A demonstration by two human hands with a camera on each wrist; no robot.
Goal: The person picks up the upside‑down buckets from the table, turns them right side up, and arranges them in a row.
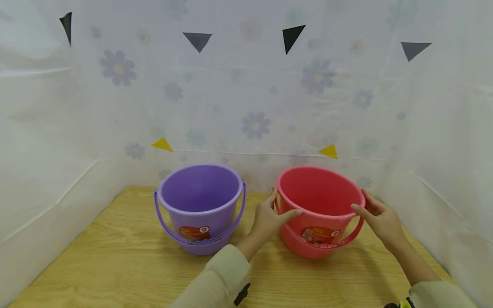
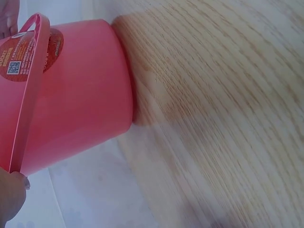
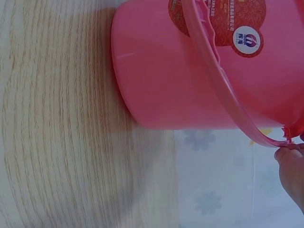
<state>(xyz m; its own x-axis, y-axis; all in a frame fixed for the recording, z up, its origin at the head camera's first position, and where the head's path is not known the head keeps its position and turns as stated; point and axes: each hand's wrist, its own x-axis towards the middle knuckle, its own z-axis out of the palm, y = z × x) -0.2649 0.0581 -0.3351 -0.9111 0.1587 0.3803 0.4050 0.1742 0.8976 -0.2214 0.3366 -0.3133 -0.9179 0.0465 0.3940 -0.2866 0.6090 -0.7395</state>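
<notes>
A pinkish-red plastic bucket stands at the right of the table, its opening upward. My left hand holds it at the left of its rim, thumb across the front and fingers around the side. At the opposite side, my right hand grips the rim by the handle joint, thumb over the edge. The bucket's handle hangs down across the front, over a red label. In the left wrist view, fingertips show beside the handle's end. Most of both hands is outside the wrist views.
A purple bucket with its handle lowered stands to the left on the wooden table. White flower-printed sheeting rises behind the table and along both sides. Dark and yellow triangles mark the back sheet.
</notes>
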